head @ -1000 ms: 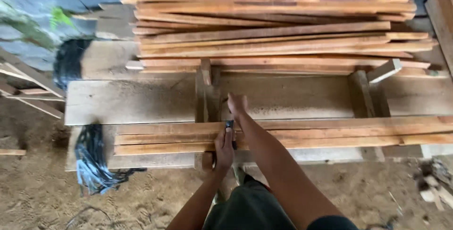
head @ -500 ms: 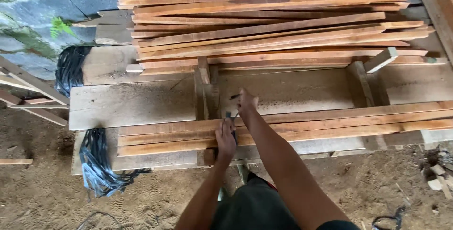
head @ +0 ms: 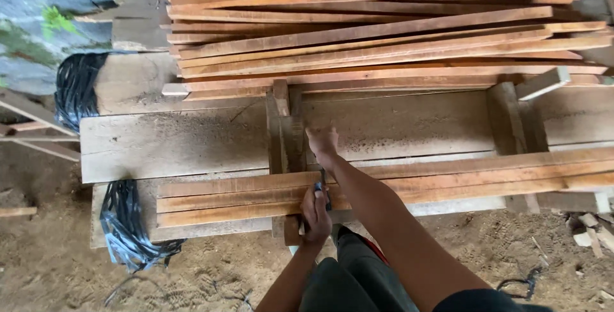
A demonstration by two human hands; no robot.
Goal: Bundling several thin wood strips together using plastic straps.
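My left hand (head: pixel 315 215) is closed around a small dark tool (head: pixel 319 188) and presses it against the near edge of a few long reddish slats (head: pixel 448 181) lying side by side on a rough bench. My right hand (head: pixel 323 140) reaches further forward, fingers curled, resting on the wide grey plank (head: pixel 173 142) just beyond the slats. A thin dark line runs between the two hands. Whether the right hand grips anything is hidden.
A tall pile of similar slats (head: pixel 358 37) fills the back of the bench. An upright wooden block (head: pixel 284 133) stands just left of my right hand, another (head: pixel 508 120) to the right. Black strapping bundles (head: pixel 125 222) hang at the bench's left end. Sandy ground (head: pixel 51 267) lies below.
My left hand slid a little toward me along the slats with the dark tool. The right hand stayed out over the plank while the view shifted slightly.
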